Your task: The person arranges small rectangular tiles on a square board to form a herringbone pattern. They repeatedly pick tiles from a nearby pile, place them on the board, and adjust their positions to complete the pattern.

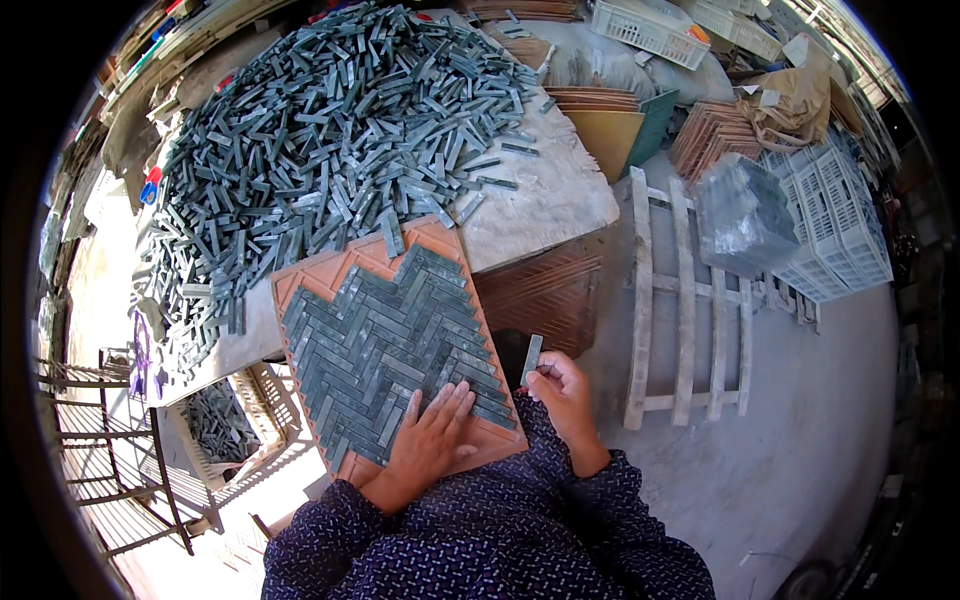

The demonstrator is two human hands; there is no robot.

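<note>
An orange tray with a zigzag edge leans from the table toward my lap. Dark green stone strips fill most of it in a herringbone pattern, leaving orange bare along the top and bottom. My left hand lies flat on the lower part of the pattern, fingers stretched out. Just off the tray's right edge, my right hand pinches one green stone strip upright between thumb and fingers. One loose strip rests across the tray's top edge.
A large heap of loose strips covers the table. A crate of strips stands below left, beside a metal rack. To the right are a wooden pallet, a wrapped stack, white crates and stacked orange trays.
</note>
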